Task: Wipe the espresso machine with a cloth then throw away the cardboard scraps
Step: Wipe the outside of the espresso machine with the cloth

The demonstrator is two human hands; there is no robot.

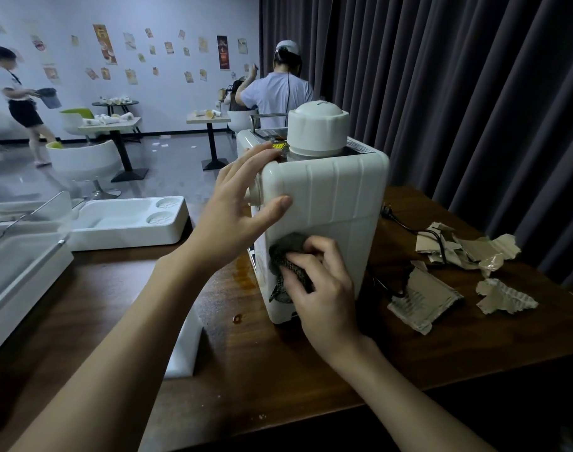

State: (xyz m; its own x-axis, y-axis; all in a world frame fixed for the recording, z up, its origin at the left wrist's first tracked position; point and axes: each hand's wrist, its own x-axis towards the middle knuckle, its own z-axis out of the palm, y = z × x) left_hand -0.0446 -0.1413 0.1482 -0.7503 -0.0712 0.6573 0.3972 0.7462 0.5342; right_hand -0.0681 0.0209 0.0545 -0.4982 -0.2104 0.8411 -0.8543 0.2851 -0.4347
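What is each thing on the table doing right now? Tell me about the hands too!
Espresso machine: upright on the table, being wiped on its side panel.
Cloth: bunched, pressed against the machine.
Right hand: gripping the cloth.
Left hand: spread open, steadying the machine's upper corner.
Cardboard scraps: torn, scattered on the table, untouched.
Power cord: lying loose, unplugged.
Brown spill: wet on the table beside the machine.
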